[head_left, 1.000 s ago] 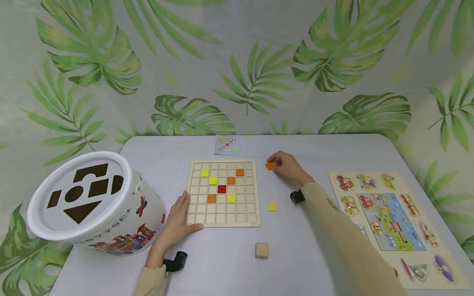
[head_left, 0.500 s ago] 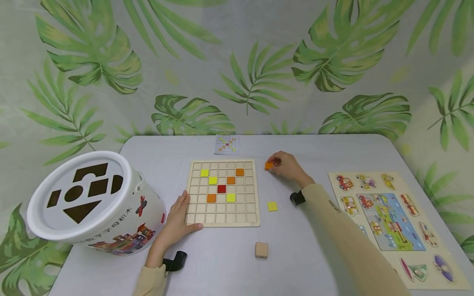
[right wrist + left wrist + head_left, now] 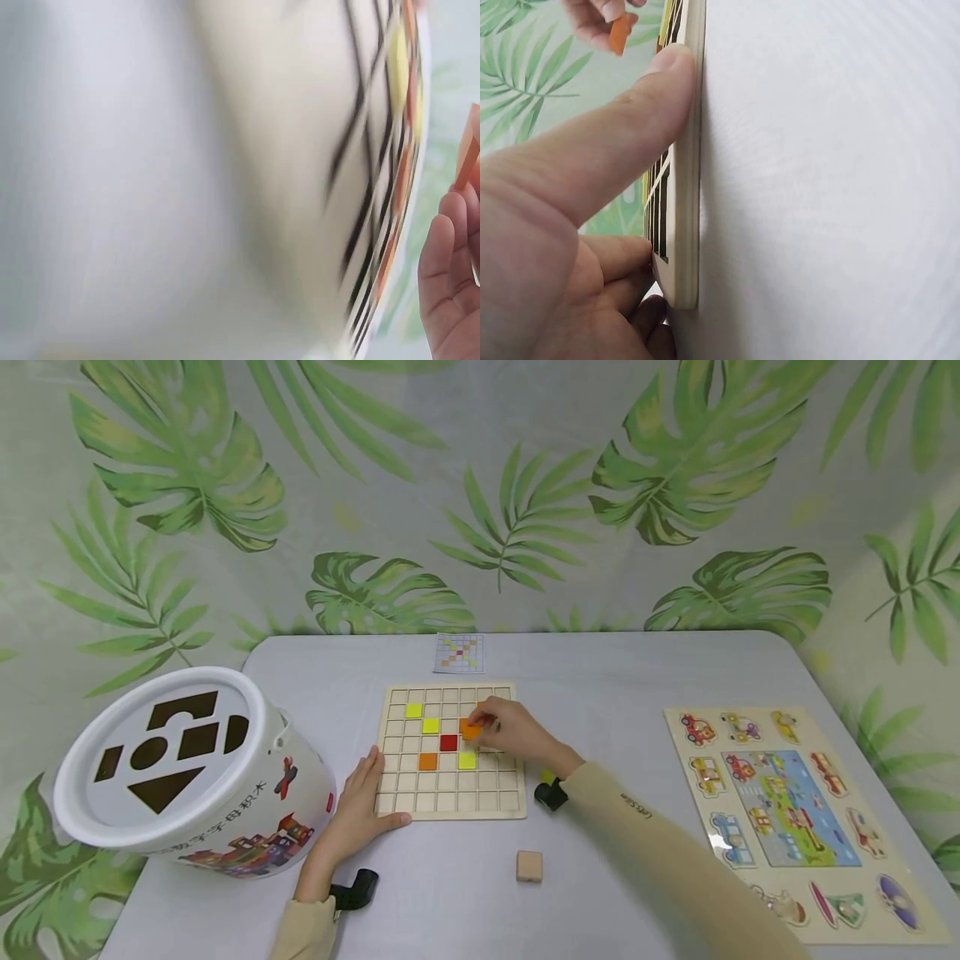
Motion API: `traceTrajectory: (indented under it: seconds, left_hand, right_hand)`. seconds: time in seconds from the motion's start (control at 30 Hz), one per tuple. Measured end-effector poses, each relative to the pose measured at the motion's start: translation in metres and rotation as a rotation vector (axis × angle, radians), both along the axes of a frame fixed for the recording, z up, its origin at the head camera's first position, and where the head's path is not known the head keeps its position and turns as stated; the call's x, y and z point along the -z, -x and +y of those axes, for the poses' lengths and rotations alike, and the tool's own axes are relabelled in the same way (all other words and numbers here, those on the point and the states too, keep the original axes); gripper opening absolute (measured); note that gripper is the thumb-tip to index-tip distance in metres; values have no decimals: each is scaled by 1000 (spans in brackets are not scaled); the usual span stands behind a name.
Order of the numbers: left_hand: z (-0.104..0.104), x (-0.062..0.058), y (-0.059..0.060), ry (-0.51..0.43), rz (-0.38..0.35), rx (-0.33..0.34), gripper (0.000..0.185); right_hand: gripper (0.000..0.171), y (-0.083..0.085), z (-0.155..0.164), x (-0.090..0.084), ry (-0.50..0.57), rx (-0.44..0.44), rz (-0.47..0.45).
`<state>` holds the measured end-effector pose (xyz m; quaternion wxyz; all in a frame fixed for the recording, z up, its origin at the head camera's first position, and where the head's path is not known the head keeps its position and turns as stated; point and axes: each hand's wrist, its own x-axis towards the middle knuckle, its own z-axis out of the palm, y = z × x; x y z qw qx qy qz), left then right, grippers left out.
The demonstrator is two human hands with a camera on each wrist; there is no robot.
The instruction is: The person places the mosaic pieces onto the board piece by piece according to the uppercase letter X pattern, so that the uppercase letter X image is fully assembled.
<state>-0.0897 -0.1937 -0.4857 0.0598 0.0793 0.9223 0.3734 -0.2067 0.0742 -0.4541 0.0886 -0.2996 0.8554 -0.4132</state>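
A square wooden grid board (image 3: 397, 803) holds several yellow, orange and red tiles in its cells. My right hand (image 3: 519, 732) pinches an orange tile (image 3: 470, 729) over the right half of the board; the left wrist view shows this orange tile (image 3: 618, 36) tilted, apart from the board. Part of the upper-right cells is hidden behind that hand. My left hand (image 3: 362, 814) rests at the board's lower-left corner, fingers along the left side and thumb (image 3: 641, 120) against the front edge. The red tile (image 3: 448, 742) sits at mid-board.
Behind the board lies a small printed grid card (image 3: 459, 654). A yellow tile (image 3: 547, 774) shows partly beside my right wrist. In front lies a wooden block (image 3: 528, 867). A white bucket (image 3: 225, 827) with a shape-hole lid stands left, a picture puzzle (image 3: 787, 810) right.
My right hand has carried the orange tile leftward from the table right of the board to above the board. My left hand has stayed in place.
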Motion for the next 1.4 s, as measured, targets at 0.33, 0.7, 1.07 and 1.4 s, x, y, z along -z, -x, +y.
traceTrajectory:
  seconds: [0.33, 0.7, 1.07, 1.4]
  left_hand:
    - [-2, 0, -1, 0, 0, 14, 103]
    - [-2, 1, -1, 6, -5, 14, 102]
    - [-1, 1, 0, 7, 2, 17, 102]
    - [-1, 1, 1, 9, -7, 17, 102]
  right_hand:
    - [18, -25, -62, -1, -81, -176, -10]
    - [19, -33, -95, 3, -292, -271, 101]
    - [16, -30, -88, 0, -234, -308, 51]
    - [22, -32, -81, -3, -282, -430, 150]
